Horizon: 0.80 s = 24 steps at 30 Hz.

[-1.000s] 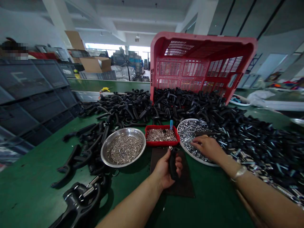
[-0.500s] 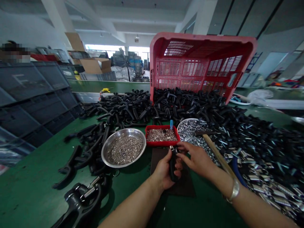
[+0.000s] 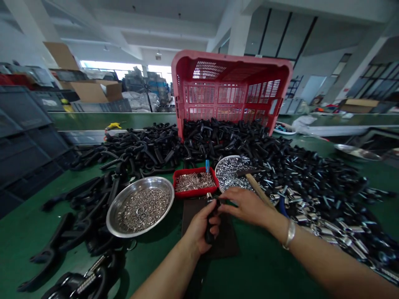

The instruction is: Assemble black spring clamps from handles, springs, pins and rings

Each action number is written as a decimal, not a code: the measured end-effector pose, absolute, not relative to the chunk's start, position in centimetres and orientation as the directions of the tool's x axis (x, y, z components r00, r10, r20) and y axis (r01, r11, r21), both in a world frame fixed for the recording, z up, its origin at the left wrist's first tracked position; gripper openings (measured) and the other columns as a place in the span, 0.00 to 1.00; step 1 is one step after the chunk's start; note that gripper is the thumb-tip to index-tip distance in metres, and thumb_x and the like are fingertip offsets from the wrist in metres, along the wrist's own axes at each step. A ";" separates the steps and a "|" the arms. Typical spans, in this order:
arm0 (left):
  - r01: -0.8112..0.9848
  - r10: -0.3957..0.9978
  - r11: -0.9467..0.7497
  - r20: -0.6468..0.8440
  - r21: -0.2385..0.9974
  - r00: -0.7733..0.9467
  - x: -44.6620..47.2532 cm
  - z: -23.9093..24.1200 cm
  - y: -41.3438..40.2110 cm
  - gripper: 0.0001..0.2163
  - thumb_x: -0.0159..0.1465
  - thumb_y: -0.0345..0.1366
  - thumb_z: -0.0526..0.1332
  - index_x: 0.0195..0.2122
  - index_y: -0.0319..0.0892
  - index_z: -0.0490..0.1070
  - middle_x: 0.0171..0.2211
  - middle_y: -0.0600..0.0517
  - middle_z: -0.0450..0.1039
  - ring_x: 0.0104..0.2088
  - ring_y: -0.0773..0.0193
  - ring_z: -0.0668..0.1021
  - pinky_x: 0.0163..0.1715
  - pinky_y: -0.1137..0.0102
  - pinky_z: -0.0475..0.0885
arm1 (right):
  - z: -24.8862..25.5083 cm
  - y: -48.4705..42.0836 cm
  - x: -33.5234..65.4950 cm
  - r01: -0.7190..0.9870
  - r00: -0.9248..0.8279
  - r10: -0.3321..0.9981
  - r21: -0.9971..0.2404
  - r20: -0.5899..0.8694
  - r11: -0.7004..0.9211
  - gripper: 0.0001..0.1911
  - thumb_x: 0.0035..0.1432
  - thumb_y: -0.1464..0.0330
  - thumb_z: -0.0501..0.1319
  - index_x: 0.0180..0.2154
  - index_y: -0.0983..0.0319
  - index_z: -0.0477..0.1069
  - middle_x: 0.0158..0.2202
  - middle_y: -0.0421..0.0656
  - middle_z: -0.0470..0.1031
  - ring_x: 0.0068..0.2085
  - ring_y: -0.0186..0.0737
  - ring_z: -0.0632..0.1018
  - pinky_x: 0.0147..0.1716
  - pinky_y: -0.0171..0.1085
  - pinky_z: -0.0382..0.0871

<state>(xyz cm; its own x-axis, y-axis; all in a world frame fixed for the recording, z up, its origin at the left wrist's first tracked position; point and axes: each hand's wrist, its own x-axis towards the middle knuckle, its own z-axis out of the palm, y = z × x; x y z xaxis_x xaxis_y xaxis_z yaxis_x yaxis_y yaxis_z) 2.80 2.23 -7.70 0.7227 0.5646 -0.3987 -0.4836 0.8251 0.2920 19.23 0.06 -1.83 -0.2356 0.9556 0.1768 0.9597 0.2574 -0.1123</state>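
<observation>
My left hand (image 3: 199, 229) is wrapped round a black plastic handle (image 3: 210, 233) held upright, with a shiny metal piece (image 3: 209, 197) at its top. Thumb and fingertips of my right hand (image 3: 247, 204) meet at the upper end of that handle. What they pinch there is too small and hidden to make out. Below both hands lies a dark mat (image 3: 230, 241). Just beyond them stands a red tray (image 3: 195, 193) of small metal pins, with a blue-handled tool (image 3: 207, 166) in it.
On the left is a steel bowl (image 3: 109, 222) of small metal parts. A hammer (image 3: 258, 187) lies over a white bowl (image 3: 220, 160) of metal pieces. Black parts (image 3: 149, 145) heap before a tipped red crate (image 3: 232, 58). Metal springs and cylinders (image 3: 339, 236) spread at right.
The view has turned to the right, so everything sits further left. Both hands stay together at the black handle, with the right fingers still at its top.
</observation>
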 end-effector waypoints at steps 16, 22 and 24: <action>-0.521 0.539 0.842 -0.259 0.139 0.802 2.3 -8.4 2.3 0.09 0.59 0.37 0.59 0.36 0.36 0.64 0.30 0.55 0.66 0.16 0.81 0.60 0.08 0.86 0.53 | -1.5 0.4 29.1 0.943 0.293 0.953 0.141 0.074 -0.300 0.17 0.60 0.66 0.44 0.40 0.65 0.68 0.38 0.53 0.73 0.38 0.46 0.75 0.35 0.41 0.66; -0.506 0.545 0.838 -0.250 0.205 0.800 2.5 -8.7 2.3 0.12 0.58 0.40 0.60 0.34 0.35 0.65 0.23 0.58 0.59 0.15 0.82 0.59 0.08 0.86 0.52 | -0.6 -1.9 18.7 0.878 -0.280 0.928 -0.327 0.245 0.351 0.11 0.59 0.64 0.51 0.37 0.59 0.70 0.34 0.42 0.74 0.37 0.38 0.74 0.37 0.37 0.66; -0.514 0.554 0.832 -0.247 0.210 0.795 2.4 -8.8 2.3 0.12 0.57 0.40 0.60 0.35 0.35 0.65 0.23 0.58 0.58 0.15 0.82 0.59 0.08 0.87 0.52 | -0.4 -1.8 17.2 0.864 -0.255 0.918 -0.356 0.304 0.358 0.10 0.58 0.66 0.52 0.34 0.59 0.71 0.31 0.42 0.74 0.34 0.37 0.74 0.34 0.36 0.66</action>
<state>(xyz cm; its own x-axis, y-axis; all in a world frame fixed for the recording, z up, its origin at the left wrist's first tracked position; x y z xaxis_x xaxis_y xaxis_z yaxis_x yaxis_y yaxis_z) 2.39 2.33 -8.77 0.7950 0.5540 -0.2470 -0.5141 0.8316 0.2101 17.16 -1.78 -0.43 -0.2548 0.9178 0.3045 0.8635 0.3577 -0.3556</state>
